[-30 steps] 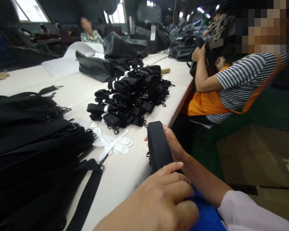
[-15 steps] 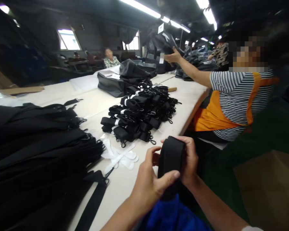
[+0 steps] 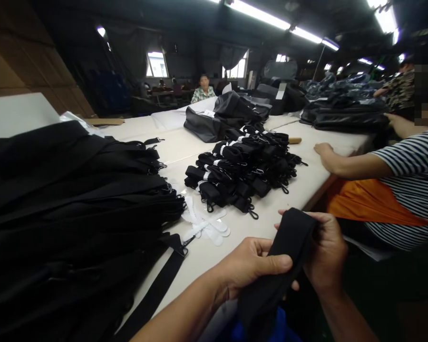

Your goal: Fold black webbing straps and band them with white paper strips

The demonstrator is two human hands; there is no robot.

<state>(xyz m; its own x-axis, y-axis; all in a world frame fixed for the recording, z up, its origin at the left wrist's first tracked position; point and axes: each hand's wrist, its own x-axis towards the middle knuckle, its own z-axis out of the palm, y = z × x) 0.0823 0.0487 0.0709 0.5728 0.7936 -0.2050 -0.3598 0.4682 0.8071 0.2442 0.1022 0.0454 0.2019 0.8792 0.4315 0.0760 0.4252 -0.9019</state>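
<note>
A wide black strap (image 3: 288, 247), folded over on itself, is held between both hands near the table's front edge. My left hand (image 3: 253, 266) grips it from the left, thumb lying across its face. Around the strap's upper fold, my right hand (image 3: 324, 251) is closed from the right side. The strap's lower end hangs towards my blue clothing (image 3: 281, 327). Just left of my hands, white scalloped strips (image 3: 207, 225) lie in a loose heap. Beyond them is a pile of bundled black straps (image 3: 242, 166) with white bands and metal hooks.
A large stack of long black straps (image 3: 74, 199) covers the left of the table (image 3: 174, 166); one strap (image 3: 160, 280) trails off its front. Black bags (image 3: 207, 124) lie farther back. At right, a co-worker in a striped shirt (image 3: 406, 156) reaches onto the table towards another dark bag pile (image 3: 342, 116).
The view has turned right-to-left across the scene, shifting things rightward. The strap has gone from a compact upright roll to a longer, slanting fold. The co-worker's raised bag has come down onto the table.
</note>
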